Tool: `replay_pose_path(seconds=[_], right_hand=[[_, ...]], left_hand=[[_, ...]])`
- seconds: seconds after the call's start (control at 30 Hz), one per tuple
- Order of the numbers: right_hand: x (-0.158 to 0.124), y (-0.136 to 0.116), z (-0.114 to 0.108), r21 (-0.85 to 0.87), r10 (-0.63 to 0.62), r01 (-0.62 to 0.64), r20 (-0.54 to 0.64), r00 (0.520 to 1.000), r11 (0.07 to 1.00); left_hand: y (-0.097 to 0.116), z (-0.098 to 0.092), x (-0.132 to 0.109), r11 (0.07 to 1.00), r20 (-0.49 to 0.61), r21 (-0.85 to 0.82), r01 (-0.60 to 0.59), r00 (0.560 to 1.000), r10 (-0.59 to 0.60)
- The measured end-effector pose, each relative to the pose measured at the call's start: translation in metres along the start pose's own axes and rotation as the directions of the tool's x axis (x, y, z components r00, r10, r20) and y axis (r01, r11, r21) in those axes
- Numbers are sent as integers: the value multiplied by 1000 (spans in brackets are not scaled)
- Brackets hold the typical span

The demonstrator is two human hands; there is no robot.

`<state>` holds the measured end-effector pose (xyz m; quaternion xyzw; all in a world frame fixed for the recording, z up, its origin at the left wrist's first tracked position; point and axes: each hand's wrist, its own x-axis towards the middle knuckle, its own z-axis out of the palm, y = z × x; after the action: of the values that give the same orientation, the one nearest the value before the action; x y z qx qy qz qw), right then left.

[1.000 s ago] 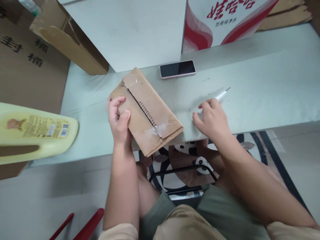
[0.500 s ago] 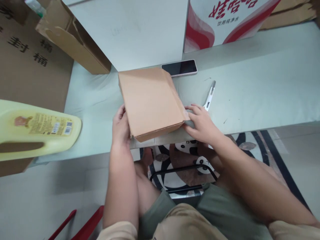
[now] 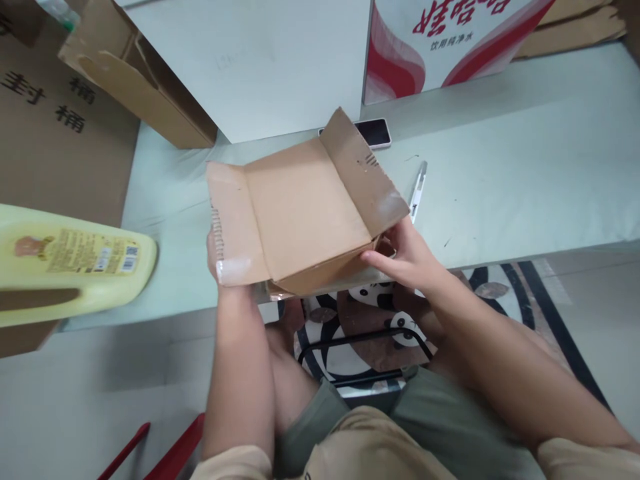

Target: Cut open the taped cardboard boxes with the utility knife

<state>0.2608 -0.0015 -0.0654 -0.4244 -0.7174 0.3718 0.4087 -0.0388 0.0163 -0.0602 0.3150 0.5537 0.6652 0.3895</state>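
A brown cardboard box point(image 3: 305, 207) is between my hands at the table's near edge, with its left flap point(image 3: 235, 223) and right flap point(image 3: 365, 170) folded outward. Strips of clear tape and torn marks show on both flaps. My left hand point(image 3: 212, 253) holds the box's left side; the flap hides most of its fingers. On the right, my right hand point(image 3: 407, 257) grips the near right corner, thumb along the front side and fingers under the flap. Just beyond that hand lies a white utility knife point(image 3: 419, 190). A phone point(image 3: 375, 133) lies partly behind the right flap.
A yellow jug point(image 3: 100, 267) lies at the left by a large carton point(image 3: 60, 160). Along the back stand a narrow open carton point(image 3: 150, 87), a white box point(image 3: 260, 73) and a red-and-white carton point(image 3: 450, 50). The pale green tabletop point(image 3: 525, 153) extends right.
The box's left and right flaps have swung up and outward. My right hand has slid under the right flap, and the left flap now covers much of my left hand.
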Motion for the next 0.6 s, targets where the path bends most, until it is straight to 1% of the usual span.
replay_pose_path(seconds=[0.03, 0.1, 0.2, 0.3, 0.37, 0.5, 0.6], right_hand=[[1, 0, 0, -32, 36, -37, -43, 998, 999], [3, -1, -2, -116, 112, -127, -132, 985, 985], [6, -3, -6, -188, 175, -211, -191, 966, 959], [7, -4, -8, -194, 204, -243, -198, 959, 950], [7, -5, -8, -190, 212, -253, -212, 954, 949], [7, -7, -7, -157, 209, -248, -232, 950, 956], [7, -8, -6, -142, 208, -248, -251, 945, 958]], left_hand=[[3, 5, -5, 1000, -1, -15, -14, 1000, 14], [7, 14, -14, 999, 36, -15, -38, 999, 39], [8, 17, -20, 996, 112, 65, -53, 993, 46], [4, 13, -17, 988, 143, 139, -74, 988, 54], [2, 10, -14, 984, 162, 155, -90, 985, 65], [0, 6, -14, 988, 226, 150, -46, 974, 11], [0, 4, -15, 987, 193, 159, -23, 981, -8]])
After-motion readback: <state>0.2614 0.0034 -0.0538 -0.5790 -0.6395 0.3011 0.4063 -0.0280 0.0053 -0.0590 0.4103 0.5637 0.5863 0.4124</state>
